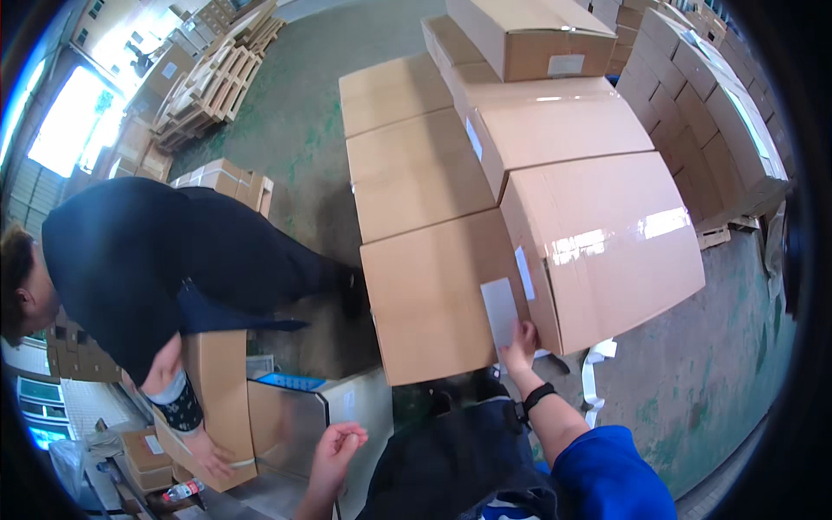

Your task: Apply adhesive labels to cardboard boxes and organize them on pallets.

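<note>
My right hand (520,343), with a dark band at the wrist, grips the lower right edge of a white paper sheet (498,305). The sheet lies against the top of the nearest low carton (433,299), beside a taller carton (607,234) with shiny tape across it. That taller carton carries a white label (525,272) on its left side. Lower down, my left hand (338,449) is raised with fingers curled in toward the thumb, and nothing shows in it. It is nearest to a metal-sided worktable (351,407).
At left a co-worker (165,251) in dark clothes bends over a tall carton (217,381), one hand on it. White strip (591,381) trails on the floor at right. Wooden pallets (212,87) and stacked cartons (693,121) stand farther off. A bottle (182,491) lies lower left.
</note>
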`<state>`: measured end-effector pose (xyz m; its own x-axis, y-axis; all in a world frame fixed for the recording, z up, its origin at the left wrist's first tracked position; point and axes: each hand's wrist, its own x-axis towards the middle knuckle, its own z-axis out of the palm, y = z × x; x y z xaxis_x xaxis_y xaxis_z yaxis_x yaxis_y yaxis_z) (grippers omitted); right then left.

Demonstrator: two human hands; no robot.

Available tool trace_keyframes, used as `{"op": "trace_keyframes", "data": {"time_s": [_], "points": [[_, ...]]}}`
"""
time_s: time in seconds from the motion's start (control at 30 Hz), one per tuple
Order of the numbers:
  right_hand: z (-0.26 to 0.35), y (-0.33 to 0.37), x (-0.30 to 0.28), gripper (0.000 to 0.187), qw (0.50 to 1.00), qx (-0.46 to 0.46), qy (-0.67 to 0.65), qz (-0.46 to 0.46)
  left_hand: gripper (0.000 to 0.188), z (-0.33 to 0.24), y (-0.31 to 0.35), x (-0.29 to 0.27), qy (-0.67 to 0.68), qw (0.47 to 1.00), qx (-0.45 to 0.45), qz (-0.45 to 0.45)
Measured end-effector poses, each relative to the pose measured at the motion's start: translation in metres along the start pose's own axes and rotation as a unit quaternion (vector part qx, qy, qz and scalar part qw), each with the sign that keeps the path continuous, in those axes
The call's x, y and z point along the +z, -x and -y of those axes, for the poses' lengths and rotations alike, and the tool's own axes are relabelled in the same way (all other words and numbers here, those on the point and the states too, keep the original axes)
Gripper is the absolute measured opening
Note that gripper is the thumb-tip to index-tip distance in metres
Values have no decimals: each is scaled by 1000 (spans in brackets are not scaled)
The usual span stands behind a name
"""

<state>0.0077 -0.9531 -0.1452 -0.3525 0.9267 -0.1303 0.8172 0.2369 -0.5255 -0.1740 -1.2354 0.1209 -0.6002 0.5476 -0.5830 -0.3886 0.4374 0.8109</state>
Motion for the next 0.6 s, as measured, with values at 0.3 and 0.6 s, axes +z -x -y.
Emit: {"op": "trace_keyframes", "data": {"time_s": [0.3,0.6], "points": [[-34,-4,22,59,999,35,-14,-1,24,4,-8,-19,-36,998,11,52],[-12,-16,12,75,995,92,-25,37,28,17,10,-39,-17,1000,13,24]]}}
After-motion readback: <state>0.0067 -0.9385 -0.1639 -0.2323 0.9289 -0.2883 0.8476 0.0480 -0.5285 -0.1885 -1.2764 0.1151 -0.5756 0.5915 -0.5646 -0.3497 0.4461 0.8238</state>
